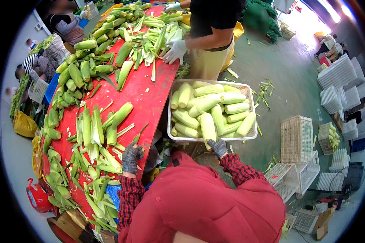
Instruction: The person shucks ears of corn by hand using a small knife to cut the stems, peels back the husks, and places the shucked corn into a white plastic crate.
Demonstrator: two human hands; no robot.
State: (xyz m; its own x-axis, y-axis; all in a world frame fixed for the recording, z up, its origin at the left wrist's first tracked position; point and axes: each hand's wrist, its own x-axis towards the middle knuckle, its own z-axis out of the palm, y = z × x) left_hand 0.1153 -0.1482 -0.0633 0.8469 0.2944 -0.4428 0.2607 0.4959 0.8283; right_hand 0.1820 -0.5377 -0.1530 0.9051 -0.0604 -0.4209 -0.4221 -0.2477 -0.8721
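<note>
In a dark grey fingerless-looking glove, my right hand (218, 148) grips the lower end of a pale green husked corn cob (208, 127) at the near rim of a white plastic crate (178, 138). Several similar cobs are heaped inside that crate. My left hand (132, 157), in the same kind of glove, is closed at the edge of the red-covered table (144, 105). A thin green husk strip (140, 133) points up from beside its fingers; whether the hand holds it is unclear. Loose husks (95, 131) lie left of this hand.
Unhusked corn (79, 75) is piled along the table's far left side. Across from me a co-worker's white-gloved hand (176, 52) rests by the husk heap. Wicker-like baskets (297, 139), white crates (286, 176) and stacked white trays (338, 75) stand on the right. Husk scraps litter the green floor.
</note>
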